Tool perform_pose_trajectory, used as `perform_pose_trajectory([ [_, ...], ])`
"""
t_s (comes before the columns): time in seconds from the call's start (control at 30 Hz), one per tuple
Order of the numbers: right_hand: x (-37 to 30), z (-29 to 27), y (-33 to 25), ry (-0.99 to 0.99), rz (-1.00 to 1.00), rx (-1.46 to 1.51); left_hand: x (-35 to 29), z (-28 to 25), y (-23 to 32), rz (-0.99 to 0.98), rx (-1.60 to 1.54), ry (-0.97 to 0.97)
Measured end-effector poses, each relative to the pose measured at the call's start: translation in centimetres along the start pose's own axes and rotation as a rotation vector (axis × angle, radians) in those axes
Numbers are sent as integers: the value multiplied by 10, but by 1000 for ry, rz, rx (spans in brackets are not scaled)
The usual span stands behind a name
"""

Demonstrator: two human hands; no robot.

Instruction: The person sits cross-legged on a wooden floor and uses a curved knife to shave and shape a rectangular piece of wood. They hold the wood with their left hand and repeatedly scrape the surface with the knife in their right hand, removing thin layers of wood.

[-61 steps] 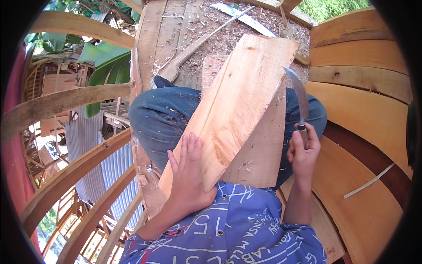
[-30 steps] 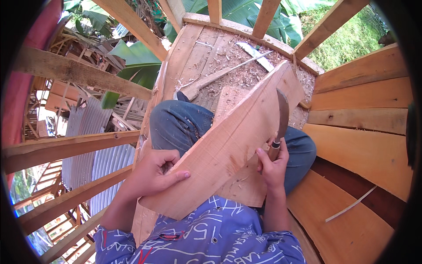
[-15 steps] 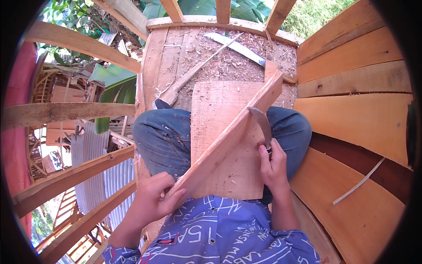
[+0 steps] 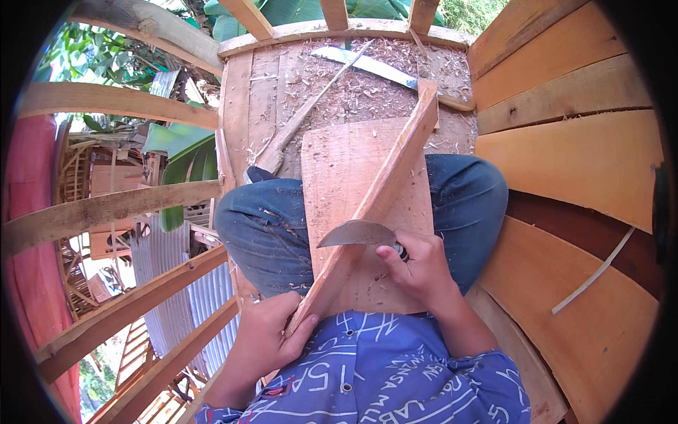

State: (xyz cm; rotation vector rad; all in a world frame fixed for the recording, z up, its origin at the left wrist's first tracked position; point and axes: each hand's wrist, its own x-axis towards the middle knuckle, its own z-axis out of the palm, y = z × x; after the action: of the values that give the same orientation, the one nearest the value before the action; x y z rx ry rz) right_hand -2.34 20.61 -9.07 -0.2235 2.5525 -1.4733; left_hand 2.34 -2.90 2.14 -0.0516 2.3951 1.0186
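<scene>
My left hand (image 4: 269,332) is closed around the near end of a wooden plank (image 4: 404,157), which slants away from me to the far right and stands on edge. In my right hand (image 4: 421,267) is a curved knife (image 4: 359,233), gripped by its handle, mostly hidden by my fingers. Its blade lies across the plank's upper edge, tip pointing left. Beneath the plank a flat wooden board (image 4: 339,166) rests over my lap, between my knees, with a few chips on it.
Beyond the board lie a machete (image 4: 374,68), a long tapering piece of wood (image 4: 300,121) and scattered wood shavings (image 4: 339,92). Wooden planks (image 4: 565,169) form a wall on my right. Spaced rails (image 4: 127,205) run along the left, with corrugated metal sheets (image 4: 162,283) below.
The knife has come toward me and left along the plank, its blade turning from pointing away to lying across the edge. The view has shifted slightly; my left hand keeps its grip.
</scene>
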Motion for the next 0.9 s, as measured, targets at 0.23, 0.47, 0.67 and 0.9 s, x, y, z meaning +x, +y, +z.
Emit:
perform_pose_trajectory([
  [0.23,18,0,12,154,-107,-262,0,2,-2,8,14,-44],
  [0.47,35,-11,23,260,-49,-302,-2,6,0,-64,-61,-18],
  [0.67,50,-12,34,389,19,-225,-2,9,1,-54,-108,24],
  [0.9,66,-56,19,384,90,-89,-8,11,-5,-54,-59,-13],
])
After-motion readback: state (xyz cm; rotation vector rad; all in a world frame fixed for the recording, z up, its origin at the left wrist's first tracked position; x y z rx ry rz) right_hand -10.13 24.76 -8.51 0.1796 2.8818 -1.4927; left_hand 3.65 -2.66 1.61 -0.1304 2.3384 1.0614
